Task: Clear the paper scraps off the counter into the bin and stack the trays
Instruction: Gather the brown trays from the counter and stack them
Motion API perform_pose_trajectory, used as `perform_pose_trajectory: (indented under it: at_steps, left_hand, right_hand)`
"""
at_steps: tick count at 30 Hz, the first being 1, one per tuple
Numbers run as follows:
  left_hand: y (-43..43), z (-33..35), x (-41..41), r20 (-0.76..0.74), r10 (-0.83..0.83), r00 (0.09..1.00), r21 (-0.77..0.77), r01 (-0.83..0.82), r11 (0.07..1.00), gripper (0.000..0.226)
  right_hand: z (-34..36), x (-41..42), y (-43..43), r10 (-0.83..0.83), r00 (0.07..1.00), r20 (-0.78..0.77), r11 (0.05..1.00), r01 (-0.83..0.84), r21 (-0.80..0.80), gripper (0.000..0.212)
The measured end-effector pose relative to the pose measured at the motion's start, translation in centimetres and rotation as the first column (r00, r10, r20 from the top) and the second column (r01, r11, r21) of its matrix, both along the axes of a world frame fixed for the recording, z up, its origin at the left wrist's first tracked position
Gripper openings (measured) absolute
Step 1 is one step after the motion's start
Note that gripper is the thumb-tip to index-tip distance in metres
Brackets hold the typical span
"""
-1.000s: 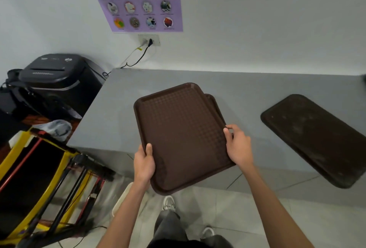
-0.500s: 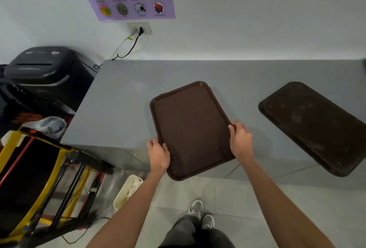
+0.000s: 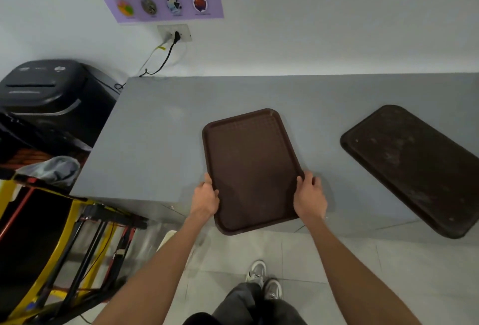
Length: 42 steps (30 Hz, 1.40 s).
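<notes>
Black shredder (image 3: 44, 88) left, dark tray (image 3: 412, 166) right

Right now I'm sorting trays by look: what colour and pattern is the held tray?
The held tray is reddish brown with a fine grid texture; head view.

grey counter (image 3: 155, 148) | brown tray (image 3: 252, 169) overhanging front edge | dark tray (image 3: 412, 166) right, apart

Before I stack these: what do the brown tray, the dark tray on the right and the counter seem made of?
Brown tray: likely moulded plastic, matte, grid texture on its floor, raised rounded rim. Dark tray: probably plastic too, smooth, dulled by pale scuffs and smears. Counter: flat grey matte sheet, laminate or paint; the look leaves it open.
</notes>
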<state>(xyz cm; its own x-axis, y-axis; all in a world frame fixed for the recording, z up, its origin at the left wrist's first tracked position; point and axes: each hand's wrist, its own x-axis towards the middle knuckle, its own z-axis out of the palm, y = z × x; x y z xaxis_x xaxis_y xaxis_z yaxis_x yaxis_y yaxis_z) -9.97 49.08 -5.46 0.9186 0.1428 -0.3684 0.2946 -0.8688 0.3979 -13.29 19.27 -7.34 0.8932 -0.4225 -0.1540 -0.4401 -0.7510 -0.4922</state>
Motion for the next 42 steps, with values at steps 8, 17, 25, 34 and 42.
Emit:
perform_pose_trajectory:
  at_steps: [8,17,25,34,42]
  left_hand:
    - [-2.3,0.1,6.2,-0.010,-0.129,0.992,0.007,0.129,0.992,0.057]
    - [-5.6,0.0,8.2,-0.028,-0.163,0.986,-0.001,0.163,0.987,0.052]
    - [-10.1,3.5,4.3,0.445,-0.138,0.885,-0.114,0.209,0.971,0.058]
    - [-26.1,7.0,7.1,0.353,-0.370,0.859,-0.205,0.457,0.865,0.049]
    - [-40.1,4.5,9.7,0.173,-0.366,0.914,-0.237,0.400,0.885,0.054]
  right_hand:
    - [-0.4,-0.6,-0.8,-0.183,0.983,0.017,0.982,0.182,0.058,0.038]
    - [0.8,2.0,-6.2,-0.163,0.973,-0.164,0.940,0.204,0.272,0.043]
    - [6.6,-4.7,-11.4,-0.266,0.959,0.099,0.936,0.232,0.264,0.040]
    - [8.3,-10.8,-26.1,-0.500,0.845,0.190,0.865,0.477,0.155,0.046]
    - [7.2,-11.8,-38.5,-0.598,0.801,0.004,0.782,0.582,0.223,0.055]
